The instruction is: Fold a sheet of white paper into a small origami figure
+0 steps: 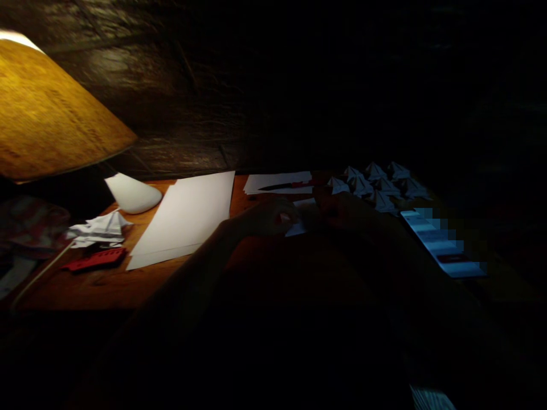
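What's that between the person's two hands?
The head view shows a small white paper, partly shadowed, between the left hand and the right hand.

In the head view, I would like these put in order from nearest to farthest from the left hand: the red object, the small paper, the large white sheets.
From the left hand:
1. Small paper: right at the hand, on its right side.
2. Large white sheets: to its left.
3. Red object: farther left, beyond the sheets.
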Demonstrator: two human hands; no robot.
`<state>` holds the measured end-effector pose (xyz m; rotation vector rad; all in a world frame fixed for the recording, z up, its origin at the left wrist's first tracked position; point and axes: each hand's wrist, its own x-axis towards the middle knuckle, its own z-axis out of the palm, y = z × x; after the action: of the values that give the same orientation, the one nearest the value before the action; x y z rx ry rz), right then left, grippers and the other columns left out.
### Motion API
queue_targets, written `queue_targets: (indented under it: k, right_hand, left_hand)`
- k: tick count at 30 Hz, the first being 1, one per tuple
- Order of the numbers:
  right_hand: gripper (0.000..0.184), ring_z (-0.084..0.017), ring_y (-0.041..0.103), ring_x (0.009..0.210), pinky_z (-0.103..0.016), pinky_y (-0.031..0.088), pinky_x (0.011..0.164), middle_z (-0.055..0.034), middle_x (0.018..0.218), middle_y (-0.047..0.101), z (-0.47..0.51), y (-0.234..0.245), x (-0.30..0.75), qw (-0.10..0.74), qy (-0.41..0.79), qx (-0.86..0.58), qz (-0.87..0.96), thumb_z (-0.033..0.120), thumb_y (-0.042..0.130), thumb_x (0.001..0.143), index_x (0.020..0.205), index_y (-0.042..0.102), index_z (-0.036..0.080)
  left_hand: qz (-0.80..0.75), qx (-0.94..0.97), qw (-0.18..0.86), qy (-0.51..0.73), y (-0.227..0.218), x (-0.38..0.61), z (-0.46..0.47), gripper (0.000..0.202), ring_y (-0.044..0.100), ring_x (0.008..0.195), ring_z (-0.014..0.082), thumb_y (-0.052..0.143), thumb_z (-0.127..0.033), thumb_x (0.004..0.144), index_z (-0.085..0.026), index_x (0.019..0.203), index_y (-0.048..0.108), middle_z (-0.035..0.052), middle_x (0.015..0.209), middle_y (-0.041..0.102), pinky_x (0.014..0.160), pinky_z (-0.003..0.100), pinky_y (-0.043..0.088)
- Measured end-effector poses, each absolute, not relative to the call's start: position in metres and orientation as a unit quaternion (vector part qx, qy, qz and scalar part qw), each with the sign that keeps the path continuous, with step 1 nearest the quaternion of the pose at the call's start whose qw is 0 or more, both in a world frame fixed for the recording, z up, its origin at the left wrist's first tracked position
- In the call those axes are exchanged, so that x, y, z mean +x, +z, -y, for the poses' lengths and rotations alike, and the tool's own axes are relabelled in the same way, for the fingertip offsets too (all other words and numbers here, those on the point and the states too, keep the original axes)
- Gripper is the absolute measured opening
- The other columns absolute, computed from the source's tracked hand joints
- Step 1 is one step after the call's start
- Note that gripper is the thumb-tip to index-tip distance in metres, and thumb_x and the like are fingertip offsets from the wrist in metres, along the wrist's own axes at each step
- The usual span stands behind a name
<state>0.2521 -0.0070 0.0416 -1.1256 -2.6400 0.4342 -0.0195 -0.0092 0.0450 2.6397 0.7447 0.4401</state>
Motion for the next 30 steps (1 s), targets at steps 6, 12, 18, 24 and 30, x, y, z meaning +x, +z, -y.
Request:
queue_targets:
  k: [6,12,18,24,30]
  right_hand:
    - [0.026,-0.018,0.067,0.076,-0.027,0.042,0.067,-0.0032,0.088,0.076,0.006,0.042,0.252,0.109,0.168,-0.400,0.894,0.017,0.059,0.073,0.087,0.080,0.020]
    - [0.024,-0.018,0.066,0.077,-0.027,0.043,0.069,-0.0031,0.087,0.076,0.006,0.040,0.253,0.115,0.171,-0.403,0.892,0.019,0.059,0.073,0.085,0.080,0.020]
    - [0.024,-0.019,0.067,0.076,-0.027,0.043,0.067,-0.0040,0.085,0.076,0.007,0.042,0.252,0.112,0.171,-0.411,0.888,0.017,0.058,0.071,0.083,0.079,0.018]
    - [0.024,-0.019,0.067,0.074,-0.027,0.043,0.066,-0.0045,0.085,0.076,0.006,0.041,0.254,0.117,0.190,-0.409,0.885,0.017,0.057,0.070,0.080,0.079,0.017]
    - [0.024,-0.018,0.066,0.072,-0.028,0.042,0.066,-0.0035,0.082,0.075,0.005,0.041,0.255,0.115,0.185,-0.402,0.889,0.016,0.056,0.069,0.078,0.078,0.018]
  left_hand:
    - [-0.264,0.935,0.181,0.151,0.044,-0.017,0.009,0.007,0.066,0.108,0.0206,0.072,-0.024,0.086,-0.020,0.091,0.073,0.0056,0.113,0.075,0.096,0.038,0.050]
    - [-0.267,0.933,0.196,0.137,0.047,-0.020,0.008,0.005,0.064,0.114,0.0207,0.074,-0.023,0.084,-0.020,0.087,0.071,0.0052,0.117,0.073,0.099,0.038,0.049]
    - [-0.274,0.930,0.214,0.117,0.051,-0.023,0.009,0.007,0.062,0.118,0.0220,0.074,-0.020,0.084,-0.019,0.090,0.071,0.0059,0.121,0.072,0.103,0.040,0.046]
    - [-0.273,0.928,0.226,0.115,0.052,-0.023,0.008,0.012,0.064,0.113,0.0217,0.073,-0.022,0.084,-0.021,0.096,0.072,0.0056,0.117,0.072,0.099,0.039,0.048]
    - [-0.283,0.922,0.233,0.123,0.051,-0.027,0.007,0.036,0.065,0.107,0.0203,0.075,-0.018,0.079,-0.024,0.115,0.070,0.0050,0.112,0.071,0.095,0.037,0.050]
